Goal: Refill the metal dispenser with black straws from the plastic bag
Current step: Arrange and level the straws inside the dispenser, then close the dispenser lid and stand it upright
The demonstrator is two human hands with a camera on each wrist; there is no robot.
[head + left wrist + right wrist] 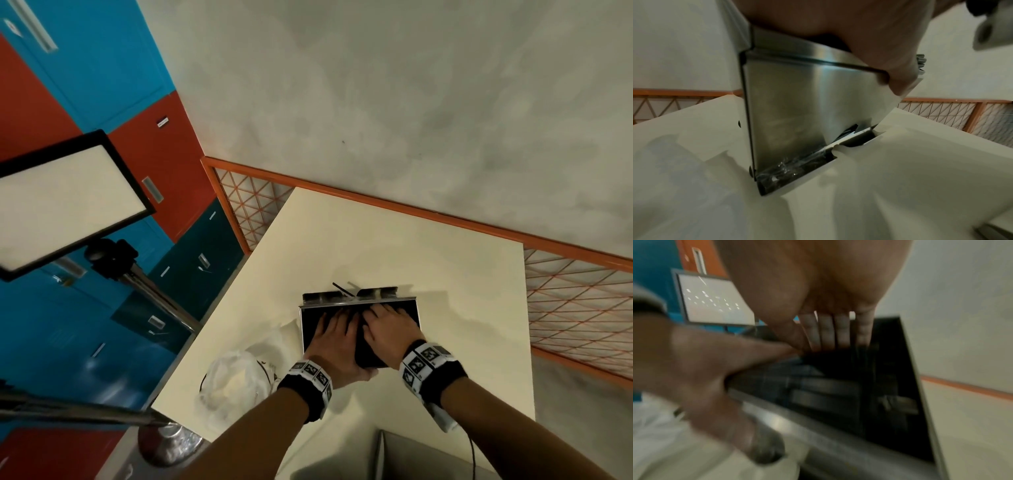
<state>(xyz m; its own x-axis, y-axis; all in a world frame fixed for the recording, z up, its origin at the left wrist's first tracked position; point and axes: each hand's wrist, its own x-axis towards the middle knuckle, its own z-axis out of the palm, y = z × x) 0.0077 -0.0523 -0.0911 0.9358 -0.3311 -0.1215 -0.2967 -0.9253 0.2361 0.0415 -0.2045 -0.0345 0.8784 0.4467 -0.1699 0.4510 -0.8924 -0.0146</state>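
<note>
Dim, even indoor light; a bright panel lamp (65, 202) glows well left of the hands. Soft shadows spread over the table (342, 240). The right wrist view is heavily motion-blurred (fingers smeared). The metal dispenser (797, 105) carries streaky glare. Wide-angle bending warps every edge.

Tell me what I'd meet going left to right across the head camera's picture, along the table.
Crumpled plastic bag → left hand → right hand, both hands lying flat on the black straws in the open metal dispenser → bare table → orange mesh railing.
</note>
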